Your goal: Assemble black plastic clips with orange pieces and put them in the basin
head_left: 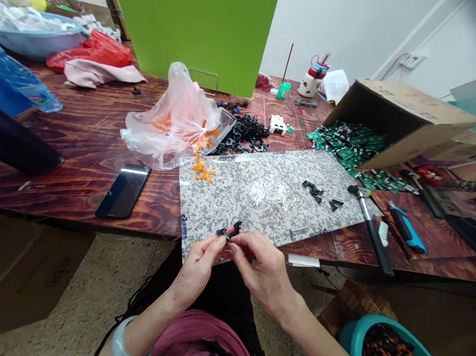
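Well, on my feed the left hand (197, 269) and right hand (263, 270) narrowly pinch a small black plastic part (229, 232) above a speckled board (223, 200). A teal basin (355, 337) holds black and orange pieces (385, 346); a tipped cardboard box (396, 120) spills green packets (349, 144).

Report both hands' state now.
Left hand: closed, pinching a small black plastic part.
Right hand: closed, pinching the same small black plastic part.

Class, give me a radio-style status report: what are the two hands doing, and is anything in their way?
Left hand, right hand both pinching small black plastic part. Speckled board just beyond. Nothing in the way.
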{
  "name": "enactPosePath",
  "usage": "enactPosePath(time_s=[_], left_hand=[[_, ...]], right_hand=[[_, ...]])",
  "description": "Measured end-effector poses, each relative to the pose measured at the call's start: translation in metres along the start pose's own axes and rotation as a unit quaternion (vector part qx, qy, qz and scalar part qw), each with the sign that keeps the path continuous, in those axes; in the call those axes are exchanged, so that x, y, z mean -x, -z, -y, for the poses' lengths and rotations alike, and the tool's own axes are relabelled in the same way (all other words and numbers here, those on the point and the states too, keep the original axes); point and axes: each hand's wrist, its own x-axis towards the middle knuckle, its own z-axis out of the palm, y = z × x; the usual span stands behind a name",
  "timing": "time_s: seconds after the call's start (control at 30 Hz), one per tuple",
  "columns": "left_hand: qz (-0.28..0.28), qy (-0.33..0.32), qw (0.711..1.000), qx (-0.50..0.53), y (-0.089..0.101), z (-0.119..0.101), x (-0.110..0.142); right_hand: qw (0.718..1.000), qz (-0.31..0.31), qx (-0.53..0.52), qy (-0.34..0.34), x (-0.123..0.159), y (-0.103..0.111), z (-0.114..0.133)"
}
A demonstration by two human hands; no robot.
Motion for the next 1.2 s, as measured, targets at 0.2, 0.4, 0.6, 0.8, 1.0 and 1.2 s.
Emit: enactPosePath(time_s=[0.2,0.4,0.6,0.8,1.0,1.2], left_hand=[[-0.003,0.01,1.0,-0.01,-0.001,-0.003,0.002],[-0.009,0.013,0.999,-0.033,-0.003,-0.005,0.003],[-0.017,0.007,0.999,-0.048,-0.007,-0.004,0.001],[-0.03,-0.005,0.997,-0.072,-0.005,0.002,0.0],[-0.073,-0.042,0.987,-0.135,-0.005,0.001,0.0],[-0.086,-0.082,0.968,-0.223,-0.002,0.001,-0.001]], right_hand=[[1.0,-0.001,-0.002,0.009,0.001,-0.001,0.001],[1.0,0.0,0.006,0.005,0.004,-0.003,0.001],[1.0,-0.012,0.02,0.015,0.006,-0.004,0.004],[0.999,-0.021,0.035,0.006,0.007,-0.005,0.005],[0.999,0.002,-0.007,-0.051,0.011,-0.004,0.004],[0.99,0.036,-0.064,-0.123,0.007,0.003,0.002]])
